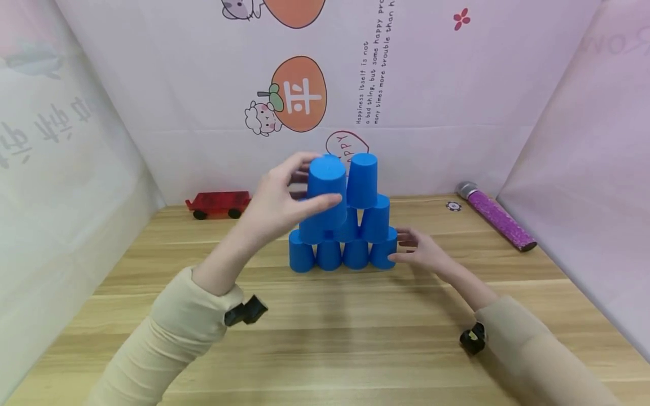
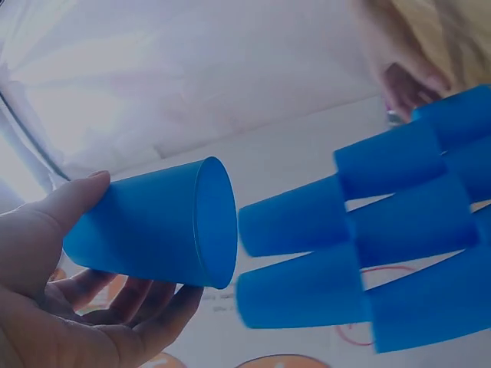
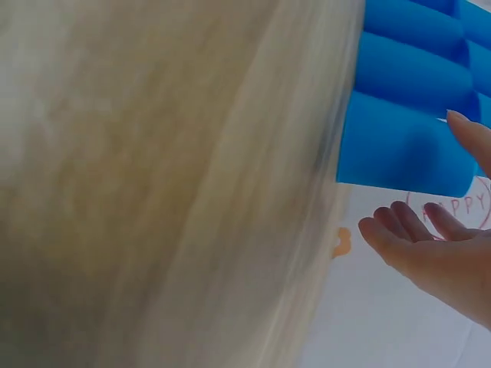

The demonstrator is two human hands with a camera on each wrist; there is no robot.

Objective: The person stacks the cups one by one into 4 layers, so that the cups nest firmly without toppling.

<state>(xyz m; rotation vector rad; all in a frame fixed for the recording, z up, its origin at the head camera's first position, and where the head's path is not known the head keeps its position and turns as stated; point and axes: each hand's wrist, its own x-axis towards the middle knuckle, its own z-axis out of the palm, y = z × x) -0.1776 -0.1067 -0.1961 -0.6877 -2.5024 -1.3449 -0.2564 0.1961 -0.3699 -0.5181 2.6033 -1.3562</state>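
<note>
My left hand point(image 1: 284, 194) grips an upside-down blue cup point(image 1: 327, 189) by its sides, thumb toward me and fingers behind. A gap shows between the rim of this held cup point(image 2: 153, 222) and the stack in the left wrist view. The stack is a pyramid of upside-down blue cups, with several along the bottom row point(image 1: 329, 255). Two top-row cups point(image 2: 295, 215) show side by side there; in the head view the held cup hides one, leaving the right top cup point(image 1: 363, 181) visible. My right hand point(image 1: 421, 252) stays beside the bottom right cup point(image 3: 403, 149), fingers spread and relaxed.
A red toy cart point(image 1: 220, 204) stands at the back left. At the back right lie a purple glittery microphone point(image 1: 500, 219) and a small round chip point(image 1: 453, 206). Printed white cloth walls point(image 1: 203, 113) enclose the wooden table point(image 1: 325, 338) at the back and sides.
</note>
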